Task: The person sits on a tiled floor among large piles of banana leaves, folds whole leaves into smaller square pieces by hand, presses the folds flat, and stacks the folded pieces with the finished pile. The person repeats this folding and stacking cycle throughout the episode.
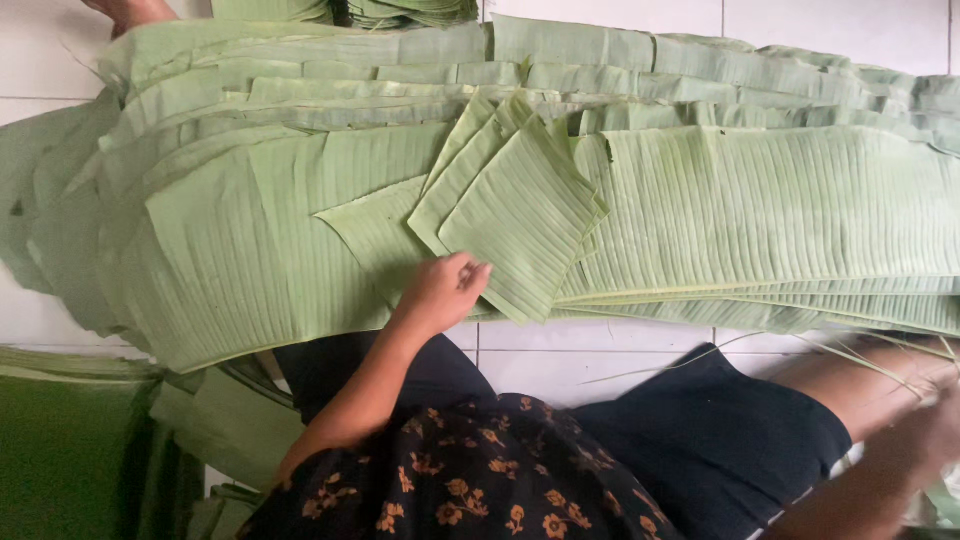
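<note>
the left hand [440,290], fingers curled together, presses the near edge of three or four small pale green cut banana-leaf squares [520,220], fanned atop one broad pile of long pale green banana leaves [760,200] on the white tiled floor [600,355]. a careless tug could split them along the ribs. the right hand [925,435] is blurred; i cannot tell its grip.

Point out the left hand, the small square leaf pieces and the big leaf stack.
left hand [442,290], head view, back of the hand
small square leaf pieces [520,215], head view, middle of top piece
big leaf stack [760,200], head view, top leaf's face
</note>
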